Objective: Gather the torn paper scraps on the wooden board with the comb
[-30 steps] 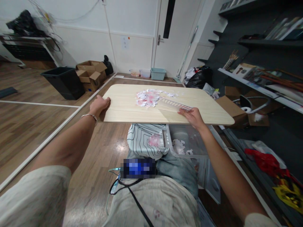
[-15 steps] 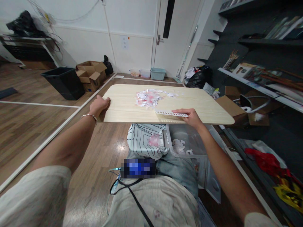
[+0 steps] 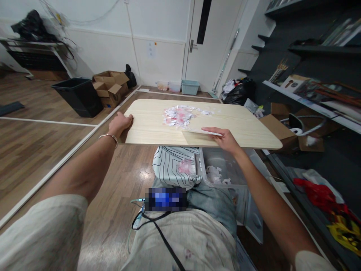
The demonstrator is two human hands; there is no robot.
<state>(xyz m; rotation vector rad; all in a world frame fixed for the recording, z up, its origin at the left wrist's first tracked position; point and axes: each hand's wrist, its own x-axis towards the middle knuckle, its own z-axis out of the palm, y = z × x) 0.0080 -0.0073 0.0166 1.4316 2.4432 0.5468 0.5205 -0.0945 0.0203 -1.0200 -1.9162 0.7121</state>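
Note:
A pale wooden tabletop (image 3: 239,128) with rounded corners spans the space in front of me. My left hand (image 3: 120,124) is closed on its left edge, the thumb side over the top. My right hand (image 3: 225,140) grips a thin white plastic piece (image 3: 194,131) at the near edge; it showed a row of slots and is now turned nearly edge-on. Just beyond the piece lies a heap of small white and pink paper scraps (image 3: 180,114), with a few strewn to its right. Below the near edge, a striped fabric bag (image 3: 172,165) and a clear plastic bin (image 3: 205,177) holding white scraps stand side by side.
On the left floor are a black trash bin (image 3: 81,99) and open cardboard boxes (image 3: 111,94). A turquoise basket (image 3: 190,87) sits by the door. To the right stand an open carton (image 3: 278,124) and dark shelves (image 3: 301,86).
The white piece in my right hand has tilted, so its slotted face no longer shows. My left hand stays on the tabletop edge. The whole view has shifted slightly.

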